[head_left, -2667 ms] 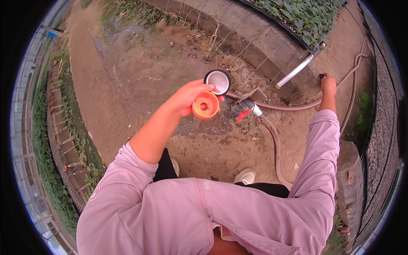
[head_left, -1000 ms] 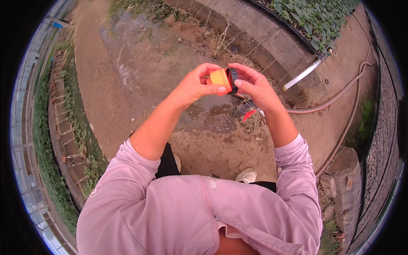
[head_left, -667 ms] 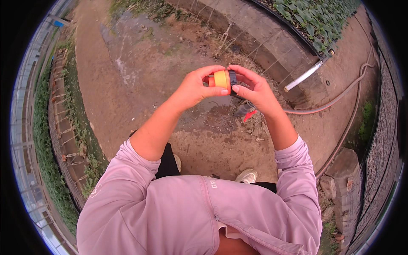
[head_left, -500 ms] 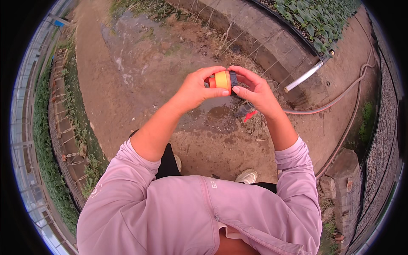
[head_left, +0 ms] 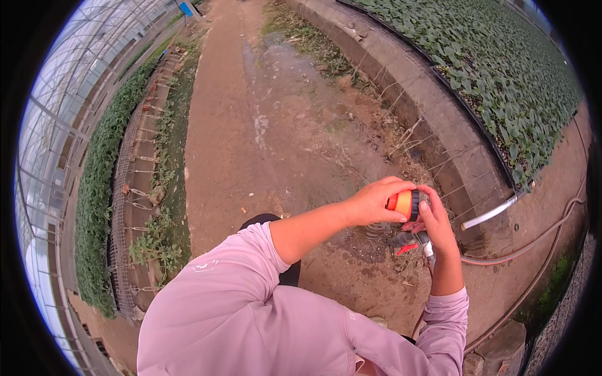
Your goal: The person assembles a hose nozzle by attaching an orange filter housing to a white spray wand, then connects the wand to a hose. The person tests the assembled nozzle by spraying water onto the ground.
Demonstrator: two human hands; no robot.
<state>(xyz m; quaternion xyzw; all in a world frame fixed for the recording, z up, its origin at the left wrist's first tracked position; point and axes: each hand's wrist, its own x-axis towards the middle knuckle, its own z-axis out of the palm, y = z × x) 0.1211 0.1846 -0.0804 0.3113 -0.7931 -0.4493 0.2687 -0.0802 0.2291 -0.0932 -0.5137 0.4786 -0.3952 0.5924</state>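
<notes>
Between my two hands is a round plastic fitting (head_left: 403,202), yellow-orange with a red end and a ribbed black collar. My left hand (head_left: 375,202) has its fingers over the top and its thumb beneath, round the yellow part. On the other side, my right hand (head_left: 440,224) is closed about the black collar, its thumb close to the rim. The fitting is tilted on its side, and my fingers hide part of it. Just below my hands stands a pipe (head_left: 428,248) with a red valve handle (head_left: 407,249); the fitting appears apart from it.
A hose (head_left: 501,258) curves over the dirt floor to the right. A pale pipe (head_left: 490,213) sticks out from a raised bed of leafy plants (head_left: 489,94) behind a concrete kerb (head_left: 401,78). Wet ground (head_left: 295,119) lies ahead. Wire fencing and plants (head_left: 103,207) run along the left.
The view has swung left and up, so my hands appear farther right and lower in it. Both stay on the fitting, and more of the path and plant bed shows.
</notes>
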